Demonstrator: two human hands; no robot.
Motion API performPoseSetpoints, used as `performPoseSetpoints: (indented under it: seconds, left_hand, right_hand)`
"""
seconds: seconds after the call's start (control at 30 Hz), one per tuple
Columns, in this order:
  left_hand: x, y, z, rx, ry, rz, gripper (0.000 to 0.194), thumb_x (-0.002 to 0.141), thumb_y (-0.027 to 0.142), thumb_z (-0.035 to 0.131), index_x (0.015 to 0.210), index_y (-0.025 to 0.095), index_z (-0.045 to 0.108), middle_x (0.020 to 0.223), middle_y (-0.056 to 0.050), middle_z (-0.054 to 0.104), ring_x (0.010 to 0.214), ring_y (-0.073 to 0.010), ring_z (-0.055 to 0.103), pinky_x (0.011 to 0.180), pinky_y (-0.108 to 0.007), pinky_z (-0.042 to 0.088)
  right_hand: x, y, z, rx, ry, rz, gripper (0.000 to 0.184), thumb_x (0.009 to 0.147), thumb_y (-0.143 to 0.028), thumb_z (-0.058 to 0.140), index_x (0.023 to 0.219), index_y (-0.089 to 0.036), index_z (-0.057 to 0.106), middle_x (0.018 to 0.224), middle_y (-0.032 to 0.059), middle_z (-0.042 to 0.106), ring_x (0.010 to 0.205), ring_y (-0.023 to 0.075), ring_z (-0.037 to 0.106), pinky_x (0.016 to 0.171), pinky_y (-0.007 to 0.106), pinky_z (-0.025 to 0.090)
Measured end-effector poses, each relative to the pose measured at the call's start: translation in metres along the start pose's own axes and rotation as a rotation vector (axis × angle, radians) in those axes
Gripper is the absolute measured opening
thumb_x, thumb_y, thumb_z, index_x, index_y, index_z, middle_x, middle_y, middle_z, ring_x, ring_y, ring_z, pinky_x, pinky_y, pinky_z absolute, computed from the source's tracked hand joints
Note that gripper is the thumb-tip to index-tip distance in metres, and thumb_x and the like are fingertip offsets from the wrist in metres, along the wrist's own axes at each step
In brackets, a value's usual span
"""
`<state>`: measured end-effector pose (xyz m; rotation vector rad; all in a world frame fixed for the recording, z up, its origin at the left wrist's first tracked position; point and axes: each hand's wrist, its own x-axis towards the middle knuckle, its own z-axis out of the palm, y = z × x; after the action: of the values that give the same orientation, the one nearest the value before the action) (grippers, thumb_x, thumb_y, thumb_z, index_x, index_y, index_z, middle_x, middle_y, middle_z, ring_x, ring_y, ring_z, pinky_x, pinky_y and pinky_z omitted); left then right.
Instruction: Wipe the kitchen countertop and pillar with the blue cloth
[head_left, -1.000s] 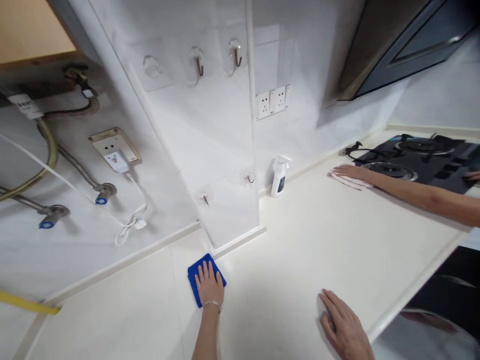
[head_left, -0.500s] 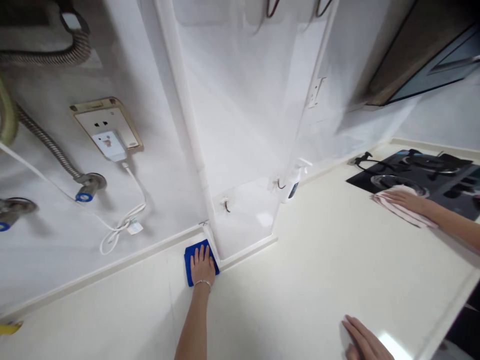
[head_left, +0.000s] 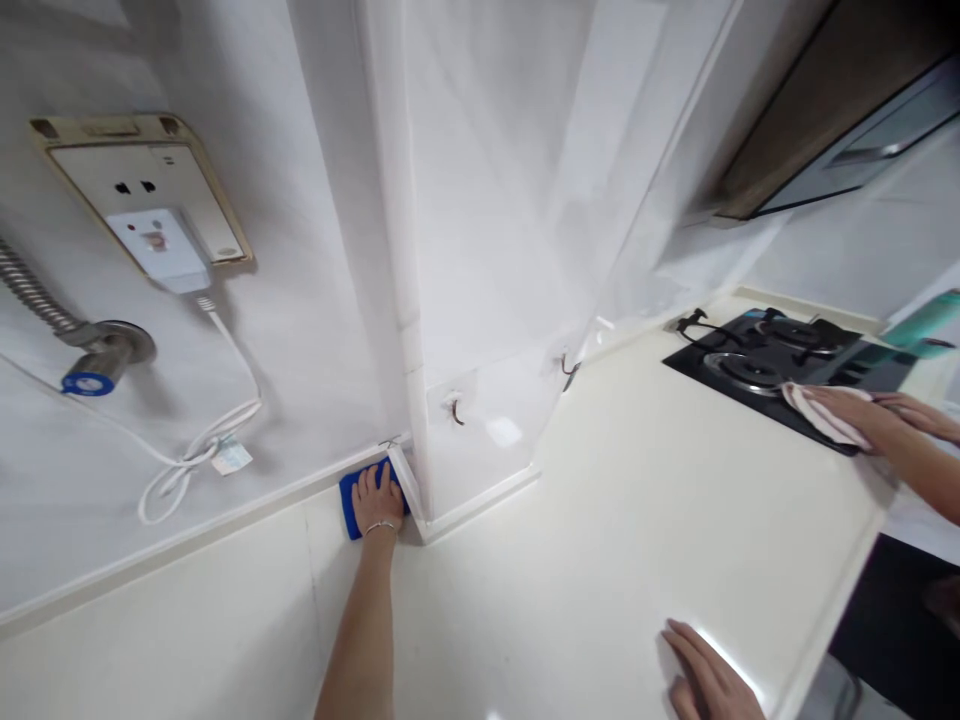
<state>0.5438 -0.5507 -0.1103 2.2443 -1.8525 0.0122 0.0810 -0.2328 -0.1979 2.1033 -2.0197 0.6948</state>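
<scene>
My left hand is flat on a blue microfibre cloth, fingers spread and pressing down, no pinch (thin metal bracelet on the wrist). The cloth is at bottom centre-left, pushed into the corner where the cream stone countertop meets the white upstand strip at the foot of the tiled pillar. My right hand lies open on the countertop at bottom right, fingers close together, holding nothing. At right, a co-worker's hand rests on a pink striped towel over a black gas hob, their other hand just beside it. Upper left: a beige-framed socket plate with a white plug adapter, its white cord looped below, with a tag too small to read. Far left: a braided steel hose runs into a blue-ringed valve.
</scene>
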Motion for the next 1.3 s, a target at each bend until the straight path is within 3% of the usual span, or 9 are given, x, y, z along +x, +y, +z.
performPoseSetpoints:
  seconds: [0.2, 0.53, 0.8, 1.0, 1.13, 1.3]
  left_hand:
    - [-0.027, 0.000, -0.008, 0.031, -0.019, 0.006, 0.055, 0.094, 0.030, 0.031, 0.149, 0.021, 0.038, 0.158, -0.007, 0.036, 0.148, -0.0280, 0.026, 0.122, -0.048, 0.022]
    - [-0.105, 0.003, -0.025, 0.104, -0.038, 0.035, 0.054, 0.096, 0.030, 0.028, 0.148, 0.024, 0.039, 0.157, -0.005, 0.038, 0.146, -0.0265, 0.031, 0.121, -0.048, 0.028]
    - [-0.192, 0.013, -0.003, 0.147, 0.064, 0.180, 0.054, 0.094, 0.028, 0.030, 0.147, 0.028, 0.040, 0.155, -0.003, 0.040, 0.145, -0.0259, 0.033, 0.120, -0.050, 0.031]
    - [-0.225, 0.060, 0.004, 0.142, -0.038, 0.236, 0.055, 0.094, 0.028, 0.030, 0.148, 0.022, 0.036, 0.158, -0.007, 0.033, 0.148, -0.0295, 0.027, 0.121, -0.052, 0.027]
    - [-0.228, 0.102, 0.020, 0.079, -0.084, 0.272, 0.057, 0.094, 0.030, 0.031, 0.151, 0.022, 0.030, 0.161, -0.007, 0.028, 0.150, -0.0301, 0.020, 0.123, -0.053, 0.022]
    - [-0.221, 0.159, 0.048, -0.051, -0.101, 0.410, 0.060, 0.094, 0.036, 0.034, 0.152, 0.026, 0.023, 0.161, -0.006, 0.025, 0.151, -0.0311, 0.016, 0.123, -0.060, 0.021]
  right_hand:
    - [0.002, -0.005, 0.005, 0.029, 0.023, 0.018, 0.048, 0.093, -0.037, 0.045, 0.138, -0.023, 0.045, 0.142, 0.0099, 0.052, 0.125, 0.0300, 0.054, 0.102, 0.050, 0.049]
    - [0.008, -0.020, 0.004, 0.051, 0.103, 0.053, 0.046, 0.092, -0.032, 0.044, 0.136, -0.020, 0.047, 0.141, 0.0112, 0.053, 0.128, 0.0283, 0.052, 0.105, 0.048, 0.046]
    - [0.013, -0.025, 0.001, 0.053, 0.149, 0.050, 0.045, 0.091, -0.027, 0.044, 0.135, -0.019, 0.049, 0.140, 0.0112, 0.053, 0.130, 0.0268, 0.050, 0.108, 0.047, 0.043]
    - [0.015, -0.027, 0.000, 0.040, 0.155, 0.037, 0.046, 0.090, -0.024, 0.046, 0.135, -0.018, 0.049, 0.141, 0.0105, 0.053, 0.131, 0.0251, 0.048, 0.109, 0.044, 0.041]
    - [0.015, -0.028, -0.001, 0.011, 0.169, 0.019, 0.048, 0.089, -0.022, 0.046, 0.137, -0.016, 0.047, 0.141, 0.0110, 0.053, 0.131, 0.0243, 0.047, 0.109, 0.043, 0.041]
    - [0.018, -0.027, -0.003, 0.010, 0.167, 0.005, 0.052, 0.088, -0.022, 0.047, 0.140, -0.017, 0.045, 0.142, 0.0101, 0.053, 0.132, 0.0246, 0.047, 0.107, 0.041, 0.043]
